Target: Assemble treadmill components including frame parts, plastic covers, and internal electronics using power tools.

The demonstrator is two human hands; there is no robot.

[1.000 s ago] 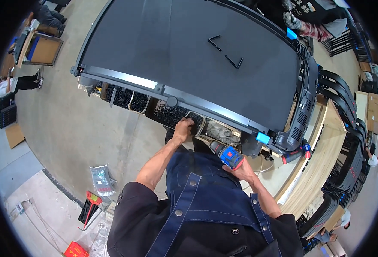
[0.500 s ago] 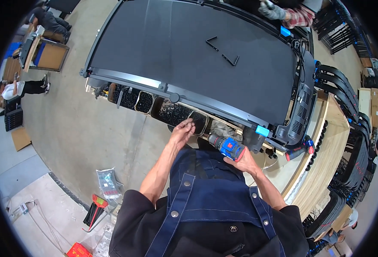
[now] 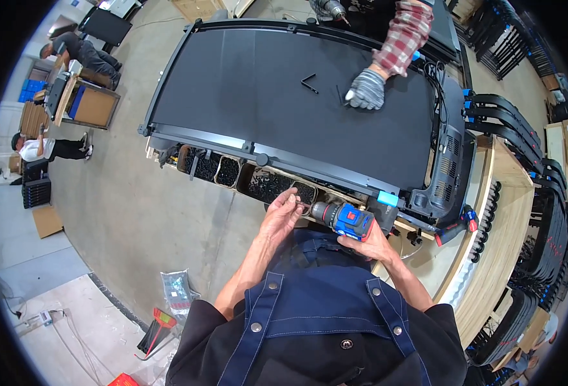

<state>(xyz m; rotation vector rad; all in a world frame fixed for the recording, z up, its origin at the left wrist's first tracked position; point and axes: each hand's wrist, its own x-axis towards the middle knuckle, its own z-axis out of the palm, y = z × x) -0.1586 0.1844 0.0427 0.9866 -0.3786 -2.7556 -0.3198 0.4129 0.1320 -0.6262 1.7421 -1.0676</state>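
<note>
Head view: the right hand (image 3: 369, 243), just right of the frame's middle, is wrapped around the handle of a blue and red drill (image 3: 345, 220), its fingers closed firmly on it. The drill lies nearly level at the centre of the frame, its chuck pointing left toward the other hand. The left hand (image 3: 282, 217), near the centre, has its thumb and fingertips drawn together just beside the drill's nose; whether something small is pinched between them I cannot tell.

Just above the left hand, a row of bins runs down from the left to the centre: a wide bin (image 3: 263, 184) of small black parts, with a smaller bin (image 3: 306, 192) at its right end, near the fingertips. A long black panel (image 3: 232, 90) in a dark frame fills the upper middle. On it lies a black L-shaped key (image 3: 309, 83), and to the right of that a co-worker's gloved hand (image 3: 365, 90) reaches down from the upper right, its fingers at a second dark, thin piece. A second drill (image 3: 456, 226) rests at the right, beside a wooden box (image 3: 506, 251).
</note>
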